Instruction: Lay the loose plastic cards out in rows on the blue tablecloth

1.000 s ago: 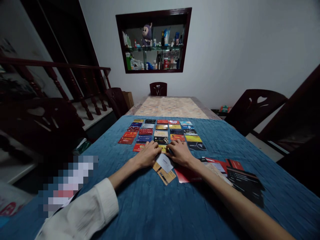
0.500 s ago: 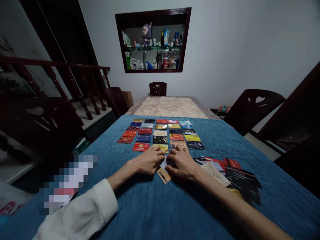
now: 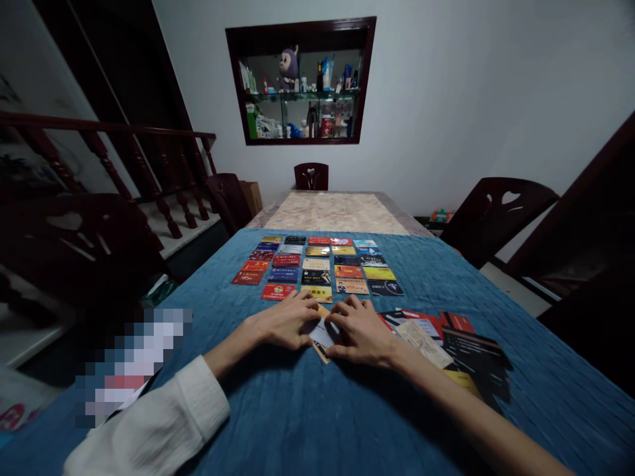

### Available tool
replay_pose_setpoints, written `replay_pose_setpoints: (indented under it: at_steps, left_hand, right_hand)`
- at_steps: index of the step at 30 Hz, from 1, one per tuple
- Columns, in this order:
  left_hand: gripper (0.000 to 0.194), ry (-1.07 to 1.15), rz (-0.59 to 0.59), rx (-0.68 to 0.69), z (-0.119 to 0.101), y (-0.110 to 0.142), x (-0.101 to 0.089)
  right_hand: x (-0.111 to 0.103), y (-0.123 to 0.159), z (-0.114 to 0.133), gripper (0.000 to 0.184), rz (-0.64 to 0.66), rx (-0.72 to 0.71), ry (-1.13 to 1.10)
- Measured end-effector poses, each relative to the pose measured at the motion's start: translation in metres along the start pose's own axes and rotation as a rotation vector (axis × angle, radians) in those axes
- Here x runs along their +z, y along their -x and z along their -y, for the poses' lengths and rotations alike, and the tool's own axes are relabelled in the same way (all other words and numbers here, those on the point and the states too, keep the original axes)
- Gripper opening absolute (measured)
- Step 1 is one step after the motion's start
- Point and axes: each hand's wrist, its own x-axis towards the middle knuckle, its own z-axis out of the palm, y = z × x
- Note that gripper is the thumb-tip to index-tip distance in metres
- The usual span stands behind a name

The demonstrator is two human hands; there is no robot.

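My left hand [image 3: 286, 322] and my right hand [image 3: 361, 328] rest side by side on the blue cloth [image 3: 307, 410], fingers curled over a small stack of cards [image 3: 321, 334] with a white card on top. Both hands pinch the stack's edges. Just beyond my fingers lies a grid of coloured cards [image 3: 317, 266] laid out in rows, its nearest row showing a red card [image 3: 276, 291], a yellow one [image 3: 317, 291] and a tan one [image 3: 352, 285].
A loose heap of red, black and tan cards and booklets [image 3: 454, 344] lies to the right of my right hand. Dark wooden chairs [image 3: 496, 215] surround the table. The far tabletop [image 3: 337, 213] is bare marble. A wall niche [image 3: 300, 82] holds bottles and a toy.
Both hands drew back toward me from the nearest card row, gathering the loose cards into a tighter stack. A tan card now lies uncovered in that row. The red card below my right hand is no longer visible.
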Motion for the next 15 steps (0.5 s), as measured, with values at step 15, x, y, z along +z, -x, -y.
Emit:
replay_pose_setpoints:
  at_steps: [15]
  left_hand:
    - [0.025,0.013,0.023,0.036,-0.013,0.0,-0.008]
  right_hand:
    - [-0.002,0.001,0.001,0.039,-0.007,-0.128,-0.024]
